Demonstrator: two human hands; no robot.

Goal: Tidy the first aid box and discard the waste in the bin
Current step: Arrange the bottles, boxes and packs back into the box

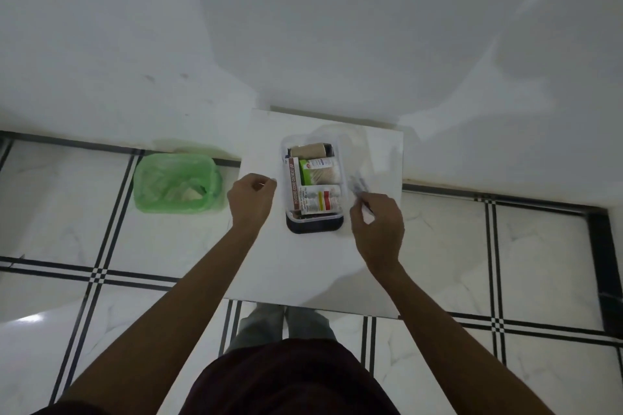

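The first aid box (341,216), a clear plastic tub with a dark base, stands on a small white table (303,273). Inside lie a beige bandage roll (309,150), a brown-and-white ointment carton (295,184), a green-and-white pack (315,169) and a labelled sachet (322,199). My left hand (250,199) hovers just left of the box, fingers curled, pinching something small and pale that I cannot identify. My right hand (377,229) is right of the box, holding a thin blurred item (359,187), possibly a clear wrapper.
A bin lined with a green bag (175,184) stands on the floor left of the table, with some pale waste inside. The clear lid (350,141) lies behind the box. A white wall rises behind; the tiled floor has black lines.
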